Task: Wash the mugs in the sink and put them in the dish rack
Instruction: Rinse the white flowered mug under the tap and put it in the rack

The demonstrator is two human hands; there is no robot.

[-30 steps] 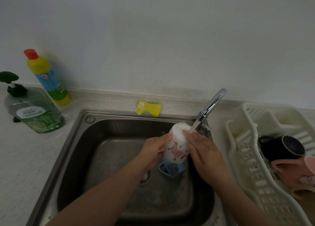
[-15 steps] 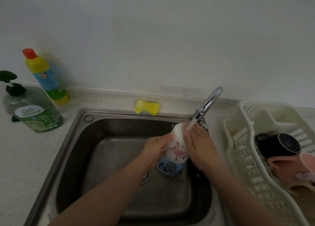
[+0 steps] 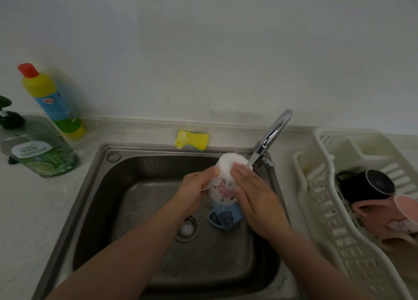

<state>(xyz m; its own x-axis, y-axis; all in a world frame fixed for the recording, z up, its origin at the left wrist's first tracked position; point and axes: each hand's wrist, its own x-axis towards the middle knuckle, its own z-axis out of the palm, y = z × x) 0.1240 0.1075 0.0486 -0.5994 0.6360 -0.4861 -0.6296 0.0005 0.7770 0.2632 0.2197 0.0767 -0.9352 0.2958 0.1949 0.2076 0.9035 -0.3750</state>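
Note:
Over the steel sink point(image 3: 140, 209), a white mug point(image 3: 222, 182) with a pink cartoon print is held bottom-up under the tap point(image 3: 271, 137). My left hand point(image 3: 196, 191) grips its left side, thumb along the wall. Flat against the mug's right side lies my right hand point(image 3: 255, 200), fingers straight. Beneath them a blue mug point(image 3: 225, 218) lies on the sink floor. In the cream dish rack point(image 3: 316, 209) at the right rest a black mug point(image 3: 366, 184) and a pink mug point(image 3: 393, 218).
A yellow sponge point(image 3: 192, 139) sits on the ledge behind the sink. At the far left stand a green soap dispenser point(image 3: 40, 155) and a yellow bottle point(image 3: 52, 103) with a red cap. The drain point(image 3: 187, 228) is at the sink's middle.
The white mug has turned and shifted slightly left under the tap. My right hand has slid along its side with straighter fingers. The view has moved a little.

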